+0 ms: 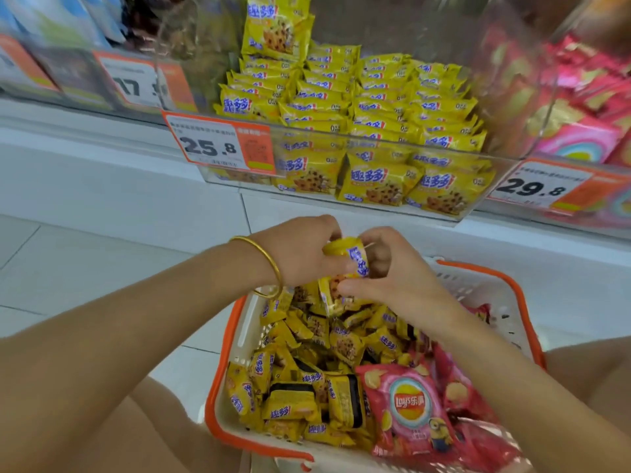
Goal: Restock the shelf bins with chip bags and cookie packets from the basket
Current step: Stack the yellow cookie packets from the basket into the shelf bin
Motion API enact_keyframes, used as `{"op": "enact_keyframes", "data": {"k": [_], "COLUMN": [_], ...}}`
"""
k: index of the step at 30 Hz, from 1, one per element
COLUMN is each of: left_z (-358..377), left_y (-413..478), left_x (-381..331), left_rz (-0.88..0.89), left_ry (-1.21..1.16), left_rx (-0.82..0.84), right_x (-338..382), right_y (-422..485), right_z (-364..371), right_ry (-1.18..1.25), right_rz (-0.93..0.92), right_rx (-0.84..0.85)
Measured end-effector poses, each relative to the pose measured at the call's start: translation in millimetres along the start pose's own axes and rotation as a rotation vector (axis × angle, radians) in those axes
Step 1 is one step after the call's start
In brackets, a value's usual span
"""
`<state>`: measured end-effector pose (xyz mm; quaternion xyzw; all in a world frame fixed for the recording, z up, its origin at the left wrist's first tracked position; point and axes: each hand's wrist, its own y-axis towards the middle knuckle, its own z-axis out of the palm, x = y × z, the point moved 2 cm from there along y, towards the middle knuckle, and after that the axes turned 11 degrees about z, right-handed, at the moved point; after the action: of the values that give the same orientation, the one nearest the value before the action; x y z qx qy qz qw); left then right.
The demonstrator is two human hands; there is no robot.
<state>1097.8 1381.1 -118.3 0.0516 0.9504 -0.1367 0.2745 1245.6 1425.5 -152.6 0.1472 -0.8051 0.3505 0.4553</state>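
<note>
Gathering yellow cookie packets [351, 259]: left hand [300, 254] and right hand [396, 271] both curl round one small bundle, fingers meeting over it, probably to square several packets into a single handful. Directly below the grip: orange-rimmed basket [218, 370], loose packets heaped inside, red chip bags [409, 404] under the right forearm. Beyond and above the grip: clear shelf bin [502, 165] holding matching packets in neat rows. Judgement: the bundle is meant for that bin, faces aligned.
</note>
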Motion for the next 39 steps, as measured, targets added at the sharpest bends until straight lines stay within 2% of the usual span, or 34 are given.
{"op": "enact_keyframes", "data": {"k": [5,9,11,13,15,18,21,26,30,35,39], "left_z": [-63.1,-99.8,-113.5,-123.8,-123.1,-109.6,-99.2,-92.4,-92.9,-93.4,-94.2], "left_y": [-10.7,-25.0,-30.0,-33.4,-32.2,-27.6,-26.1,-27.0,-26.7,-27.4,-26.7], "left_x": [-16.4,-15.6,-3.6,14.2,30.3,42.8,46.0,44.5,43.3,43.6,42.6], "left_rz": [0.129,0.21,0.172,0.095,0.029,-0.051,-0.08,-0.066,-0.065,-0.062,-0.074], "left_ry": [-0.334,-0.596,-0.529,-0.198,0.124,0.272,0.413,0.471,0.467,0.45,0.434], "left_rx": [-0.38,-0.662,-0.834,-0.941,-0.846,-0.644,-0.572,-0.56,-0.553,-0.565,-0.559], "right_x": [66.0,122.8,154.1,182.4,201.0,211.7,216.6,227.5,221.4,225.3,222.9], "right_y": [-33.2,-27.6,-7.8,24.2,67.9,137.6,181.1,200.2,205.1,201.6,199.7], "right_z": [-25.3,-39.2,-47.8,-53.6,-51.3,-38.3,-26.3,-8.5,6.8,-5.4,-0.8], "right_ry": [0.271,0.199,0.13,0.004,-0.103,-0.17,-0.191,-0.173,-0.29,-0.215,-0.316], "right_rz": [-0.11,-0.277,-0.341,-0.371,-0.341,-0.268,-0.23,-0.291,-0.336,-0.296,-0.305], "right_rx": [-0.084,-0.167,-0.226,-0.266,-0.304,-0.333,-0.379,-0.484,-0.464,-0.525,-0.509]}}
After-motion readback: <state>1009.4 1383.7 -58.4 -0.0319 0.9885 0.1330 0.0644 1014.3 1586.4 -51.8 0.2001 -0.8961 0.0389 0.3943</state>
